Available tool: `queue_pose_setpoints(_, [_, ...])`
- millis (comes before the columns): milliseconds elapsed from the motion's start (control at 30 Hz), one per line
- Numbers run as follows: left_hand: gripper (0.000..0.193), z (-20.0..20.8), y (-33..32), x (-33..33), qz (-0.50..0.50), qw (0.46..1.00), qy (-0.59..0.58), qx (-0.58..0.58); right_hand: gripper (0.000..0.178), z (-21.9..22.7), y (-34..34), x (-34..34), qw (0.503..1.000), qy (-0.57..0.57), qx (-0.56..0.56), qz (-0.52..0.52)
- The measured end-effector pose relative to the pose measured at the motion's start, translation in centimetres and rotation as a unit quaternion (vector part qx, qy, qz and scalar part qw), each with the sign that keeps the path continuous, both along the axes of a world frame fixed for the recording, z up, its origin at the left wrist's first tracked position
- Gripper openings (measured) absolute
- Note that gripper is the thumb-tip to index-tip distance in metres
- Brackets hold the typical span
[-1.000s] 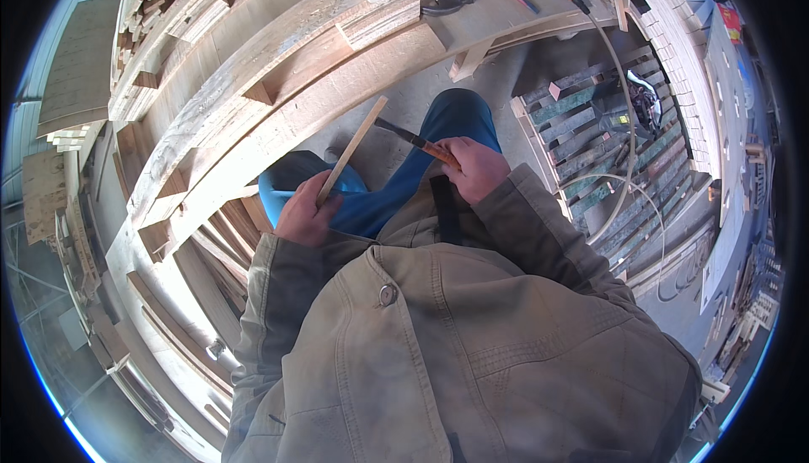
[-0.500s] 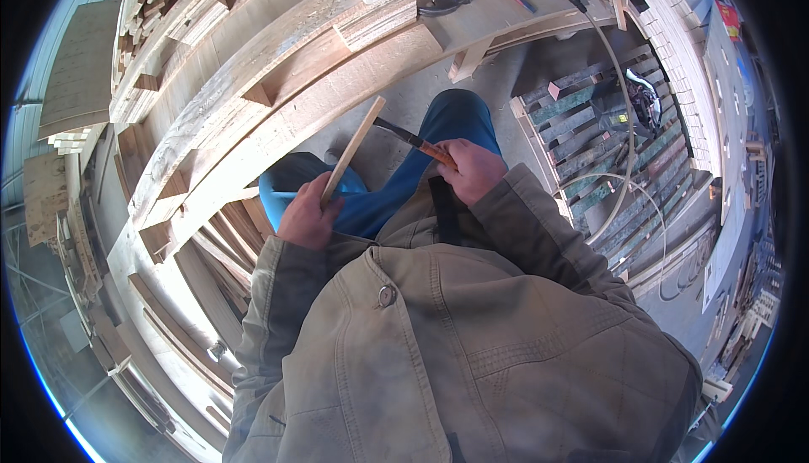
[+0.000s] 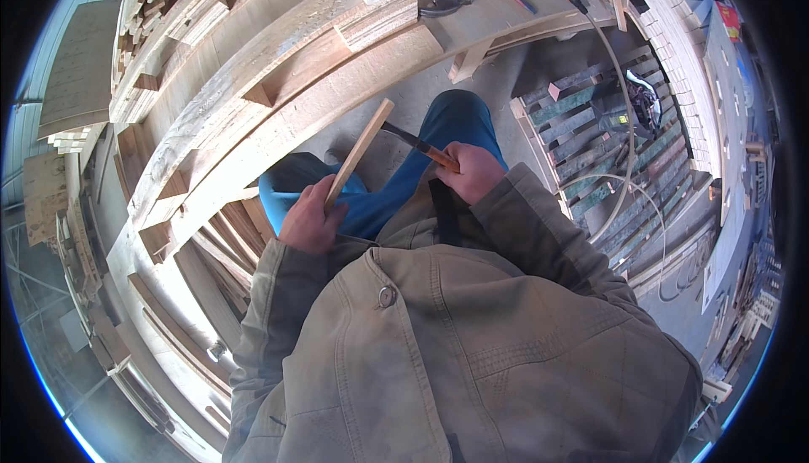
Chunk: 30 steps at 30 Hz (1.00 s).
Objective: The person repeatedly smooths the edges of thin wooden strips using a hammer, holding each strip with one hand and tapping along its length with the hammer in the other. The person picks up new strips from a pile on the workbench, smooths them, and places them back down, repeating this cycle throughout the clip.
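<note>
1. From where I stand, the person's two hands are apart, the left hand [image 3: 308,220] lower and closer to the body, the right hand [image 3: 474,170] a little farther out.
2. The left hand is clamped on the lower end of a narrow wooden strip [image 3: 362,147], thumb on one side and fingers on the other.
3. That strip slants up out of the left grip, away from the body and toward the right; its free end is ahead of both hands, in the space between them.
4. The right hand is wrapped around the orange handle of a dark-shafted tool [image 3: 421,147], which points left and outward from the fist.
5. The tool's far end comes right up beside the strip's upper part; whether they touch, I can't tell.
6. Below both hands are the blue trousers [image 3: 462,117].
7. Ahead of the left hand runs a long pale board [image 3: 320,101]; beyond the right hand, up on the bench, lies a hammer [image 3: 442,6].
8. Off to the right hand's right is a slatted pallet [image 3: 575,153].
</note>
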State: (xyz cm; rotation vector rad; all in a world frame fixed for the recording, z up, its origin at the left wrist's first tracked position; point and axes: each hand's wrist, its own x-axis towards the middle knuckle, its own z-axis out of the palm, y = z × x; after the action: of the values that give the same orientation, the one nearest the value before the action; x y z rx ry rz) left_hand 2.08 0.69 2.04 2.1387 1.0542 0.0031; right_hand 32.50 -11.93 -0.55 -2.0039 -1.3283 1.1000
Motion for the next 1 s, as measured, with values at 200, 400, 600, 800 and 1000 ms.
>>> queue_pose_setpoints(200, [0.070,1.2,0.2,-0.3,-0.020,0.998,-0.012,-0.056,0.028,-0.2,-0.2,0.1,1.000,0.022,0.007,-0.006])
queue_pose_setpoints(400, [0.079,1.8,0.3,-0.3,0.026,0.987,0.023,-0.156,0.022,-0.6,-0.2,-0.3,0.999,0.043,0.003,-0.020])
queue_pose_setpoints(600, [0.079,1.1,-0.1,-0.3,0.028,0.993,-0.017,-0.117,0.024,-0.7,-0.2,-0.4,0.998,0.051,0.001,-0.031])
queue_pose_setpoints(800, [0.075,1.2,-0.2,-0.1,0.027,0.994,-0.021,-0.102,0.022,-1.0,-0.2,-0.6,0.999,0.033,0.015,-0.039])
queue_pose_setpoints(1000, [0.070,1.2,0.0,0.6,0.006,0.998,-0.055,-0.040,0.022,-1.2,-0.1,-0.6,0.997,0.053,0.014,-0.055])
